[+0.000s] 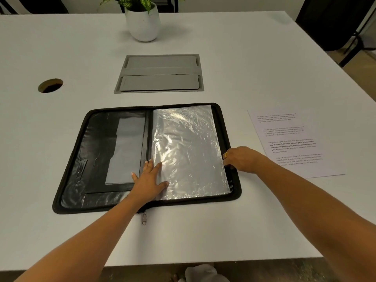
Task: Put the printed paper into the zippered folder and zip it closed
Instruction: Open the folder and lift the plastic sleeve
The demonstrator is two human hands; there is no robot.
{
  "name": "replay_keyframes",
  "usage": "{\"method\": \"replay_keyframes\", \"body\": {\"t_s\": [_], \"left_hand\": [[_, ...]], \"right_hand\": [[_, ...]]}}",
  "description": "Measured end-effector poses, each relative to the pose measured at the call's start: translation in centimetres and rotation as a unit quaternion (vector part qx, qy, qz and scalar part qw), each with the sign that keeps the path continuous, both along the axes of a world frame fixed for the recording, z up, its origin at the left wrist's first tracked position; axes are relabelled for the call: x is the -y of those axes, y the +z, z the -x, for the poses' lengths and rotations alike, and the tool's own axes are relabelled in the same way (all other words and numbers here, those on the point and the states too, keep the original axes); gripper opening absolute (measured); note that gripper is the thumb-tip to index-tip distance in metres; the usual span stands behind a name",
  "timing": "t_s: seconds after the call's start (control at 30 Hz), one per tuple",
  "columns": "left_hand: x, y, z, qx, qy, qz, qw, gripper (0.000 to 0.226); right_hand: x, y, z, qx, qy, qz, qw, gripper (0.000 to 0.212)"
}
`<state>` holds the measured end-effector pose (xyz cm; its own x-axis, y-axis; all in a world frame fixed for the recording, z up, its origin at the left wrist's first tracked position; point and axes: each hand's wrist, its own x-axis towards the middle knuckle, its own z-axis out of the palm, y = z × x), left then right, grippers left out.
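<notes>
One folder (97,159), one printed paper (293,143), one plant pot (143,23), two hands.

Single head-worn view, angled forward and down from close above the table (61,47) and both forearms.

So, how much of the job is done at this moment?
Done: the folder lies unzipped and open flat on the table. In hand: the left hand presses flat near the spine, and the right hand is at the outer edge of the plastic sleeves. Left: the paper lies on the table right of the folder, not yet inside; then closing and zipping with the zipper pull.
</notes>
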<state>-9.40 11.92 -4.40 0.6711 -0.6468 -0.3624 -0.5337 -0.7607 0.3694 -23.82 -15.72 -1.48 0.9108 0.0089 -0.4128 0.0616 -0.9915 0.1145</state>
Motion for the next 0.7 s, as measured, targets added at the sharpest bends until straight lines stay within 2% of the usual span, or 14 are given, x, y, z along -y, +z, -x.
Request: {"method": "replay_keyframes", "body": {"t_s": [0.2, 0.33, 0.47, 0.7], "left_hand": [[1.2, 0.6, -1.6, -0.001, -0.019, -0.010, 1.000, 0.069], [1.6, 0.9, -3.0, 0.010, -0.019, 0.034, 0.999, 0.067], [0.6, 0.1, -2.8, 0.045, 0.034, 0.098, 0.994, 0.060], [-2.1, -0.8, -0.1, 0.110, 0.127, 0.148, 0.975, 0.058]], "right_hand": [[-0.8, -0.6, 1.2, 0.040, 0.007, -0.029, 0.999, 0.022], [-2.3, -0.7, 2.7, 0.047, -0.016, -0.097, 0.994, 0.022], [-4.8, -1.4, 4.0, 0.049, -0.029, -0.139, 0.989, 0.024], [-8.4, -2.3, 3.9, 0.095, -0.103, -0.168, 0.976, 0.025]]}}
